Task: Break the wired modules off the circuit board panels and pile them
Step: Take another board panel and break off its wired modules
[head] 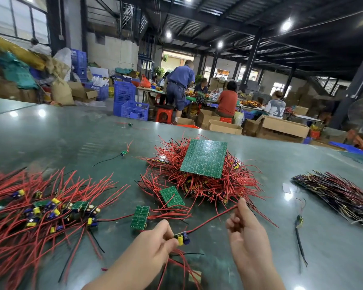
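You've got a big heap still to work through at centre frame: a full circuit board panel (204,159) lying green side up on a tangle of red wires (207,185), with more panels apparently buried beneath, I'd say. At lower left sits your pile of finished modules (51,210), already sizeable, so you look well into the job but not near the end. At the right edge, a dark-wired stack (339,197) waits; I can't tell whether it's done. Smaller pieces next: two broken-off panel strips (172,196) (140,217) just above your hands. Your left hand (153,243) pinches one freed module (181,237), and your right hand (243,229) pinches its red wire (214,218) at fingertip. No readable writing or brand anywhere.
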Action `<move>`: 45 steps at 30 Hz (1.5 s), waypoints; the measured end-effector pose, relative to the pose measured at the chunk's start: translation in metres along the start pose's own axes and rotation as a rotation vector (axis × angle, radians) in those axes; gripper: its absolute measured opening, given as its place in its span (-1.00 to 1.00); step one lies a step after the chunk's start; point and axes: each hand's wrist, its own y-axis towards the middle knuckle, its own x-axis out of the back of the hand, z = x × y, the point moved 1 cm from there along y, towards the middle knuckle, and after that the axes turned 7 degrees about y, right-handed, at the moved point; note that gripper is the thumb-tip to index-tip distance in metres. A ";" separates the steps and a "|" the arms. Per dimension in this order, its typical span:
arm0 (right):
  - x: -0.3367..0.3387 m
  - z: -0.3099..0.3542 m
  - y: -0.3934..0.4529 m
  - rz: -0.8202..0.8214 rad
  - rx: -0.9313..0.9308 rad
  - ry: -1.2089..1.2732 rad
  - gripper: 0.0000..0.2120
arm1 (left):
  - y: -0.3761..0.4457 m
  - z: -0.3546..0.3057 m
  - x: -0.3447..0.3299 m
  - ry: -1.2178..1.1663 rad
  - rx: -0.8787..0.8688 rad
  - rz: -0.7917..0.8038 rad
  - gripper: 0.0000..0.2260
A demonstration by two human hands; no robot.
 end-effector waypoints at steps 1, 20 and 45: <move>-0.004 -0.003 -0.002 0.069 0.002 -0.029 -0.78 | 0.000 -0.003 0.001 -0.068 0.013 -0.019 -0.81; -0.022 -0.036 -0.046 0.592 0.188 -0.811 -0.89 | 0.002 0.011 0.010 -0.150 -0.063 -0.041 -0.93; -0.012 -0.030 -0.027 0.323 0.049 -0.285 -0.87 | 0.002 0.001 0.013 -0.041 -0.111 -0.107 -0.85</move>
